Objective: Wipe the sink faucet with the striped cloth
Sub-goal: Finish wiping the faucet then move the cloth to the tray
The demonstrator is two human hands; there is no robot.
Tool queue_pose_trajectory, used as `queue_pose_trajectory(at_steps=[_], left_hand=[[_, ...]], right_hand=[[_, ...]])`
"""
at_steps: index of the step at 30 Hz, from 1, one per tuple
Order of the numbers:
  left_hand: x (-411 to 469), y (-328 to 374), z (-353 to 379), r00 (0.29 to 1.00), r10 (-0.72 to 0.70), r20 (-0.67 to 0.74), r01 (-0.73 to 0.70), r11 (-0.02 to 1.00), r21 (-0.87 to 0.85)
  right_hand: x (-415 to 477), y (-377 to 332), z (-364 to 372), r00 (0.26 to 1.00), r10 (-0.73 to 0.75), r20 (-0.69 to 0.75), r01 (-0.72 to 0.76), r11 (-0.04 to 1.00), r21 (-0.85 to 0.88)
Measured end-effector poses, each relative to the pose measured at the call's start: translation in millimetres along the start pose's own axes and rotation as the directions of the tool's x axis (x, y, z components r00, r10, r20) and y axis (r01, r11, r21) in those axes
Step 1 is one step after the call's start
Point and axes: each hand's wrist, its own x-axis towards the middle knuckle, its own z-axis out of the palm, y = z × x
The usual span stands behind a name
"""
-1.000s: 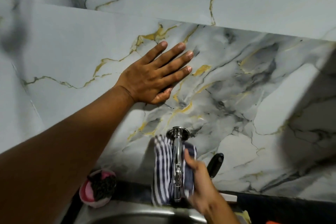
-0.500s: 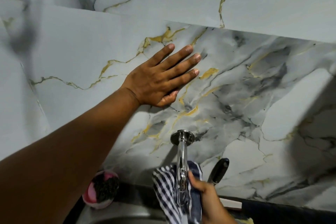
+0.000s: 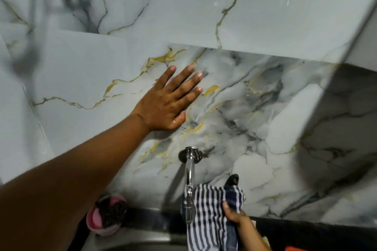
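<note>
A chrome faucet [image 3: 189, 167] sticks out of the marble wall from a round flange and bends down toward the sink. The blue-and-white striped cloth [image 3: 210, 216] is bunched against the faucet's lower right side and hangs below it. My right hand [image 3: 234, 215] grips the cloth from the right, low in the frame. My left hand [image 3: 167, 100] lies flat on the wall above and left of the faucet, fingers spread, holding nothing. The faucet's black lever [image 3: 231, 179] pokes up behind the cloth.
A pink bowl holding a dark scrubber [image 3: 106, 218] sits at the sink's back edge, left of the faucet. The steel sink rim [image 3: 142, 238] runs along the bottom. A dark countertop [image 3: 306, 236] lies to the right. Marble wall tiles [image 3: 265, 16] fill the background.
My right hand has carried the cloth down the faucet and to its right side, baring the upper pipe. My left hand stays flat on the wall.
</note>
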Motion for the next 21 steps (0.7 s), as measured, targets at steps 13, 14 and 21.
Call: queue_pose_trajectory(at_steps=[13, 14, 21], left_hand=[[-43.3, 389.5, -95.2, 0.090, 0.295, 0.951, 0.798, -0.593, 0.108], [-39.4, 412.7, -91.6, 0.056, 0.297, 0.953, 0.793, -0.593, 0.139], [8.3, 537.5, -54.7, -0.165, 0.442, 0.882, 0.757, -0.517, 0.401]], right_hand=[[-148.9, 3.7, -195.0, 0.980, 0.197, 0.022, -0.195, 0.936, 0.292], [-153.9, 13.5, -213.1, 0.976, 0.214, -0.049, -0.196, 0.950, 0.243], [-113.7, 77.9, -314.5, 0.876, 0.419, -0.240, -0.389, 0.907, 0.163]])
